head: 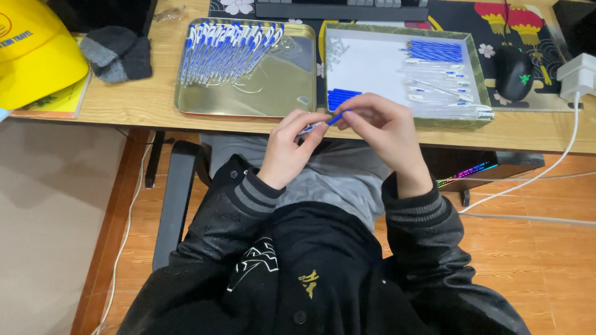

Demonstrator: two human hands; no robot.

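— What is seen nearest, at the bottom of the frame?

— A black jacket (310, 273) with grey-striped cuffs is seen filling the lower middle, and orange floor tiles (534, 248) are shown at the lower right.

— And what is held at the centre?

— A pen (323, 123) with a clear barrel and a blue end is held between both hands, just in front of the desk edge. The left hand (288, 149) is closed around the barrel, its fingers curled narrow about it. The right hand (382, 127) is pinched on the blue end, with thumb and fingertips drawn close together.

— What is laid behind the hands?

— A wooden desk (149, 99) is spread across the upper half. In the upper middle a gold metal tray (273, 93) is set, and a row of blue-capped pens (226, 53) is fanned along its far side. Just to its right a box with a green rim (475, 74) is placed; inside it a small stack of blue parts (341, 98) is kept at the near left corner, clear barrels (444, 93) are piled at the right, and blue refills (434, 51) are laid at the far right corner.

— And farther out?

— A yellow cap (34, 56) and a grey knitted item (118, 53) are seen in the upper left. A black mouse (514, 73) and a white charger (577, 75) with its cable are found in the upper right, and the edge of a keyboard (341, 9) is cut by the top of the frame.
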